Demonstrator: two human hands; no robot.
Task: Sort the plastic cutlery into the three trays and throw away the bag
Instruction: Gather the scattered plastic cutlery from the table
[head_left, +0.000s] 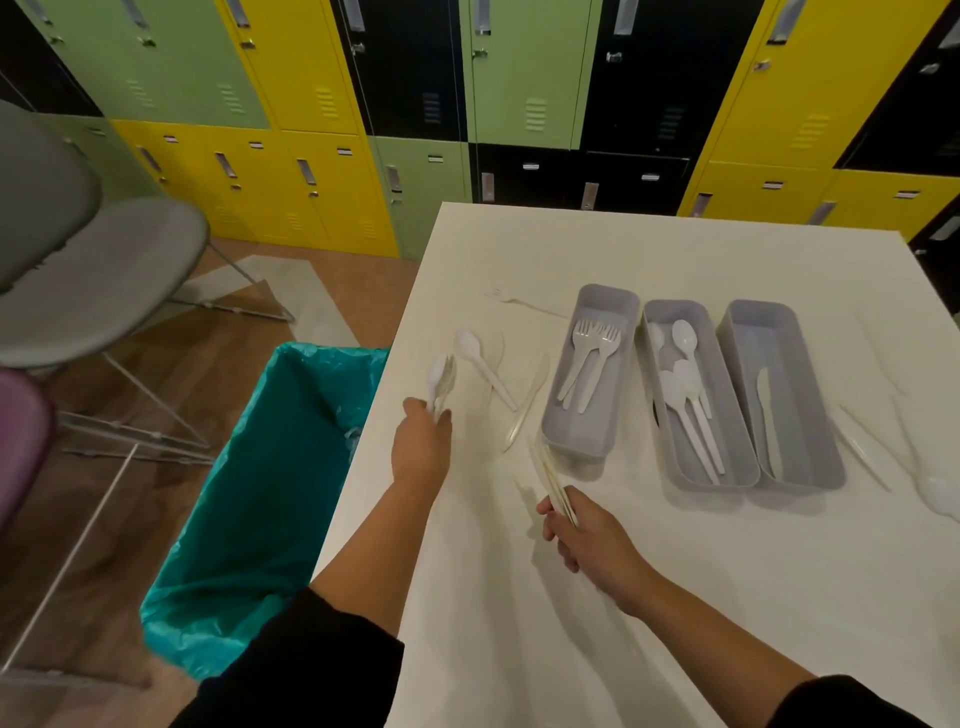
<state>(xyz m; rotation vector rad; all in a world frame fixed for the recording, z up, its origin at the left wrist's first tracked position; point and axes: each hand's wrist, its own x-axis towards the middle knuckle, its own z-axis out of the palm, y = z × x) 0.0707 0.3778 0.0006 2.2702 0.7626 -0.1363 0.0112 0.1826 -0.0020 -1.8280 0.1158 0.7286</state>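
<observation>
Three grey trays stand side by side on the white table (623, 597): the left tray (615, 306) has two forks, the middle tray (737, 457) several spoons, the right tray (810, 415) one knife. My left hand (421, 447) grips a small bunch of white cutlery (440, 382), a spoon among it, near the table's left edge. My right hand (592, 540) grips a bundle of knives (551, 475) just in front of the left tray. Loose on the table lie a spoon (480, 364), a knife (527, 405), a fork (506, 296).
A bin with a teal liner (270, 493) stands on the floor against the table's left side. More white cutlery (935, 493) lies right of the trays. Grey chairs (93, 280) are at left, coloured lockers behind.
</observation>
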